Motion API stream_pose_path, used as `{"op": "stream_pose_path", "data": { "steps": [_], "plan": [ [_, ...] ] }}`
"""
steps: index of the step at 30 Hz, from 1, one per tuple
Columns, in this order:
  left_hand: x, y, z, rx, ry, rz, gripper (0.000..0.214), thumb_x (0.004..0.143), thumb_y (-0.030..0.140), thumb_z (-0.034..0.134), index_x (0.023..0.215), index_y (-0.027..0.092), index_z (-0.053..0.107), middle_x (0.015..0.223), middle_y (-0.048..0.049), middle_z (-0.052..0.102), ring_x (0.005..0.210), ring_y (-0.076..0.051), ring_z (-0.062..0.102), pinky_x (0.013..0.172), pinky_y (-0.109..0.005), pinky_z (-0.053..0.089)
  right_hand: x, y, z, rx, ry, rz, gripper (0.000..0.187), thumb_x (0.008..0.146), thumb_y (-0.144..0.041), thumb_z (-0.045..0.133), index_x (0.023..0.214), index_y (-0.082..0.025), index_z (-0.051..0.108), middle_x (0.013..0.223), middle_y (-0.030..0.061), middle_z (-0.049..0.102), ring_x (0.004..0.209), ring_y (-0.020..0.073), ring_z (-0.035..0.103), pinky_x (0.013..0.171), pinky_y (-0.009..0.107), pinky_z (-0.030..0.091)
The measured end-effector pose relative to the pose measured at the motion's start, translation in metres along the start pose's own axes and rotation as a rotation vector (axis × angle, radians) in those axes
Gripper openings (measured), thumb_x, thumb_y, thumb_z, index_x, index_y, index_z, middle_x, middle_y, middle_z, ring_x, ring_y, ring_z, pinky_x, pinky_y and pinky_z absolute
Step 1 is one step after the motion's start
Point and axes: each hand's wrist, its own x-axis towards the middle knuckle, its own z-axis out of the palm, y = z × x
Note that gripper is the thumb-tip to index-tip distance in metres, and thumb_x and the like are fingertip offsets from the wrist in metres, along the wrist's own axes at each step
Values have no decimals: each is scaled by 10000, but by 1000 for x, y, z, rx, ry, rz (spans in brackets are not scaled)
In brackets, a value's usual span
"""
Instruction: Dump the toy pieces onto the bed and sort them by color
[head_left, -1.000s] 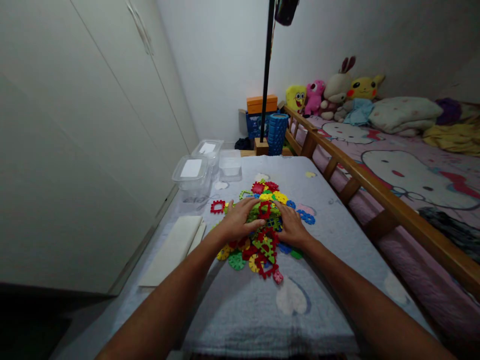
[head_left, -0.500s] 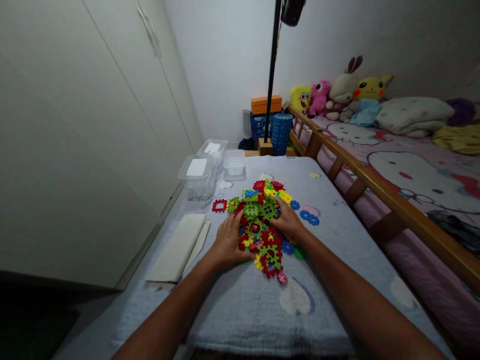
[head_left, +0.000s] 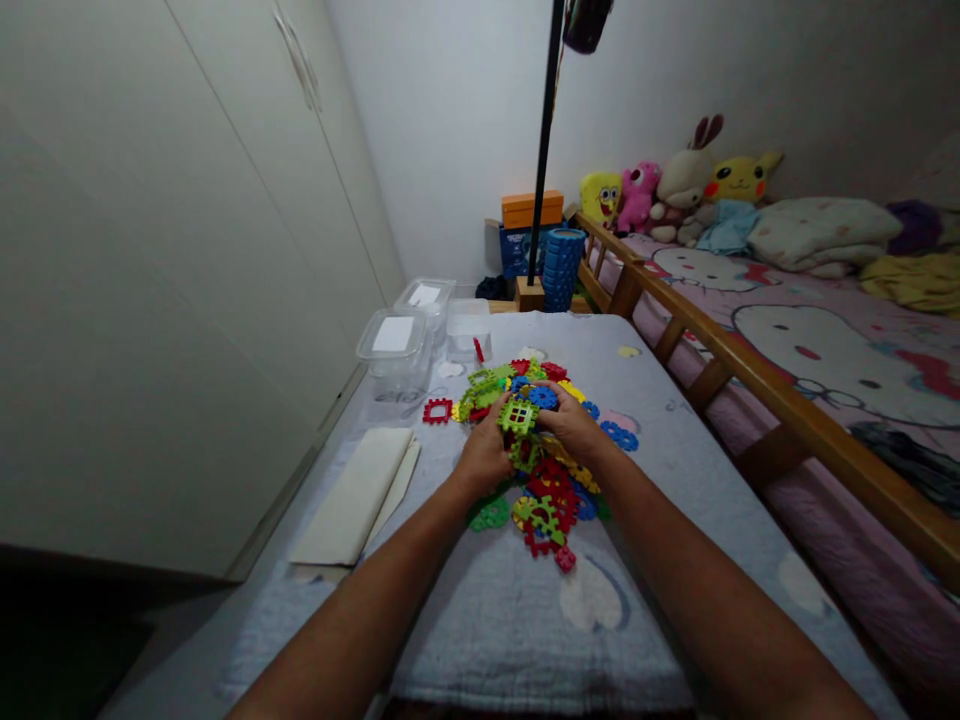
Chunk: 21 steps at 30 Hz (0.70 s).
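Note:
A heap of plastic building pieces (head_left: 551,485) in red, green, yellow and blue lies on the cloth. My left hand (head_left: 484,452) is closed around several pieces at the heap's left side, among them a green square piece (head_left: 518,414) with a grid centre. From the right, my right hand (head_left: 576,424) grips the same bunch, with a blue snowflake disc (head_left: 543,397) by its fingers. Fingertips of both hands are partly hidden by the pieces. A red square frame piece (head_left: 437,411) lies apart on the left. One thin red piece (head_left: 478,350) shows beyond the heap, in front of a clear container.
Clear plastic boxes (head_left: 391,340) with white labels and an open clear container (head_left: 469,330) stand at the table's back left. Folded cream card (head_left: 356,497) lies at the left. A wooden bed rail (head_left: 705,345) runs along the right, and a black pole (head_left: 542,150) rises behind.
My hands have drawn closer together and closed on a bunch of pieces from the heap. Green pieces moved, a green disc is uncovered at the near left, and the thin red piece has appeared.

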Motion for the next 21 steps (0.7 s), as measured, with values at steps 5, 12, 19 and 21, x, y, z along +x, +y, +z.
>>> {"op": "stream_pose_path", "data": {
  "steps": [5, 12, 19, 21],
  "plan": [
    [-4, 7, -10, 208, 92, -176, 635, 832, 305, 679, 1423, 192, 479, 1204, -107, 709, 1052, -272, 685, 975, -429, 522, 17, -13, 1, -134, 37, -55, 472, 563, -213, 656, 1032, -217, 602, 798, -44, 626, 719, 146, 582, 687, 277, 506],
    [-7, -8, -41, 445, 273, -183, 500, 868, 365, 634, 1339, 205, 573, 1261, -128, 623, 1220, -306, 572, 1081, -486, 440, 35, -24, 2, -177, -121, -134, 460, 631, -225, 708, 1082, -228, 620, 1140, 55, 692, 1078, 209, 645, 945, 382, 523],
    [5, -27, -48, 529, 222, -345, 615, 883, 547, 598, 1383, 193, 536, 1430, -167, 532, 1363, -340, 475, 1134, -496, 369, 59, -3, -56, -730, 243, -173, 408, 721, -303, 646, 1108, -178, 673, 1137, 109, 710, 1129, 284, 641, 1008, 434, 488],
    [10, -29, -45, 500, 135, -347, 657, 909, 581, 550, 1432, 189, 485, 1449, -174, 545, 1373, -338, 482, 1137, -497, 357, 64, 7, -68, -916, 329, -96, 506, 748, -368, 676, 1208, -160, 646, 1218, 165, 690, 1196, 325, 619, 1026, 450, 471]
  ]
}}
